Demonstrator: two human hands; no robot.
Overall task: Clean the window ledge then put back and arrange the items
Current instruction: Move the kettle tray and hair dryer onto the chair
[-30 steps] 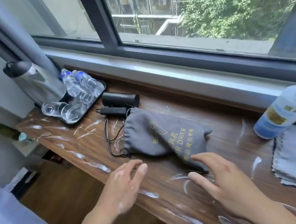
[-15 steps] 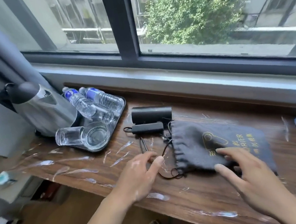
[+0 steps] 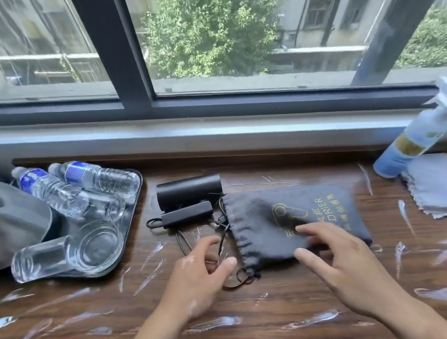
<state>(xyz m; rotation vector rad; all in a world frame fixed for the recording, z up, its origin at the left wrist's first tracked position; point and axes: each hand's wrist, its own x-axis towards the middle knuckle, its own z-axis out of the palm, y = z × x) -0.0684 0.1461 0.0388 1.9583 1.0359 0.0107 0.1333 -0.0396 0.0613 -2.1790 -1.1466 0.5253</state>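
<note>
The dark grey drawstring fabric pouch (image 3: 255,222) is laid on the brown wooden window ledge (image 3: 290,297); it is touched by the right hand (image 3: 346,272), grip spread; the left hand (image 3: 200,280) is held over the black cord (image 3: 183,243), grip loosely spread.

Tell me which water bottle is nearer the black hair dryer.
The right-hand bottle, by the tray's right rim; the other bottle sits further left, beside the kettle.

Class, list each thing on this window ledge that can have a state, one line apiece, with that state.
Ledge, smeared with white streaks.
Pouch, lying flat, right hand touching it.
Hair dryer, folded, outside pouch.
Water bottles, capped, on tray.
Glasses, empty, on tray.
Spray bottle, untouched.
Cloth, spread flat.
Left hand, open, holding nothing.
</note>
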